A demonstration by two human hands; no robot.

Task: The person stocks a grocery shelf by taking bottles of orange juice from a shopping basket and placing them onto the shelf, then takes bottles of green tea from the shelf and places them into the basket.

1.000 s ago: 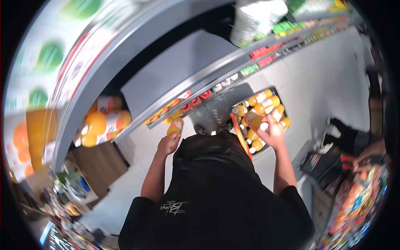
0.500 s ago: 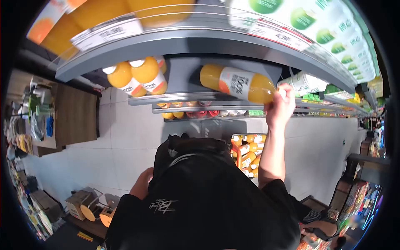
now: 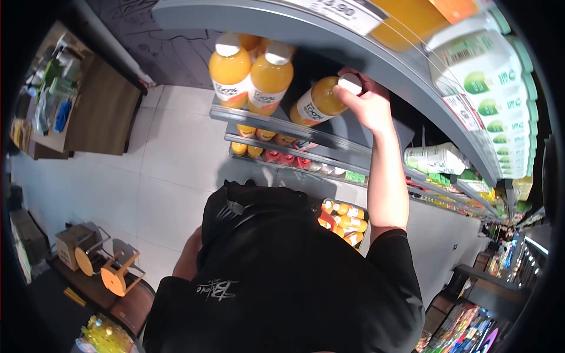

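Note:
My right hand (image 3: 368,100) grips an orange juice bottle (image 3: 318,106) around its white cap and neck. The bottle tilts, with its base low and to the left over the grey shelf (image 3: 347,138). To its left, two upright juice bottles (image 3: 269,79) stand at the shelf's front edge, with more partly hidden behind them. Of my left arm (image 3: 187,259) only a stretch shows beside the black shirt; the hand itself is hidden behind my body.
A basket holding several juice bottles (image 3: 351,223) is below my right forearm. A price-tagged upper shelf (image 3: 247,19) overhangs my hand. White-and-green packs (image 3: 488,106) line the right. Stools (image 3: 118,279) and a wooden counter (image 3: 97,109) are at left.
My right hand has brought the juice bottle leftward, nearer the standing bottles, and swung it from lying sideways to more upright. The view has turned, and my left hand has gone out of sight.

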